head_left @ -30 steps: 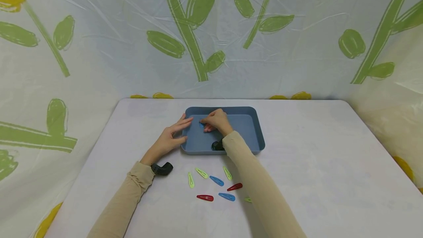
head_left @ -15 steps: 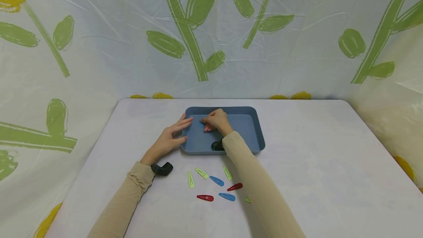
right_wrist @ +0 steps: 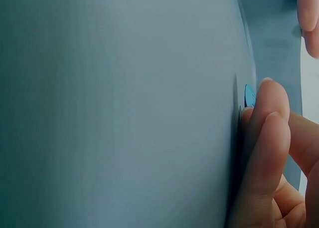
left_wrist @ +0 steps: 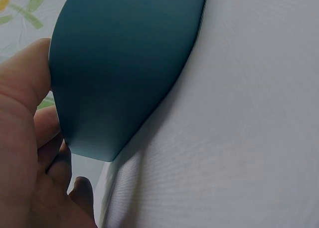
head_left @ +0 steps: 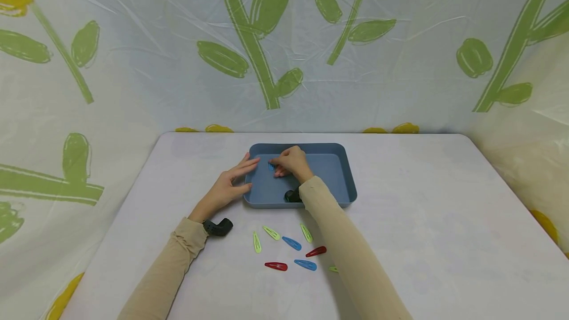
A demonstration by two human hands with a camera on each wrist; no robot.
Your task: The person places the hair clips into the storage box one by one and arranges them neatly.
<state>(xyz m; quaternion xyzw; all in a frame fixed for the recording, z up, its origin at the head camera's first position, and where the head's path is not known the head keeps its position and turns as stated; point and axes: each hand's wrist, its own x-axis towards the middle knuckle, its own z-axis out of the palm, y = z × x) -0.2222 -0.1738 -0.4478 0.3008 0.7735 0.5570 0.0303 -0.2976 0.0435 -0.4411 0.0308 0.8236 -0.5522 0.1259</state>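
Inside the blue-grey tray (head_left: pixel 324 177), toward its left end, my right hand (head_left: pixel 291 162) pinches a blue hair clip (head_left: pixel 271 166) between thumb and fingertips. Only the clip's tip (right_wrist: pixel 249 95) shows past the fingers in the right wrist view; the rest is covered. My left hand (head_left: pixel 228 184) rests at the tray's left side, fingers fairly straight and reaching over the rim, thumb at the near part of that rim. Seen from the left wrist, the thumb (left_wrist: pixel 30 71) touches the top of the tray's outer wall (left_wrist: pixel 119 73).
In front of the tray lie loose hair clips: green (head_left: pixel 257 242), blue (head_left: pixel 305 264) and red (head_left: pixel 276 266) among them. Part of a green clip (head_left: pixel 333 269) is under the right sleeve (head_left: pixel 351 251) in this view. A flower-patterned sheet (head_left: pixel 178 63) hangs behind the white table (head_left: pixel 422 201).
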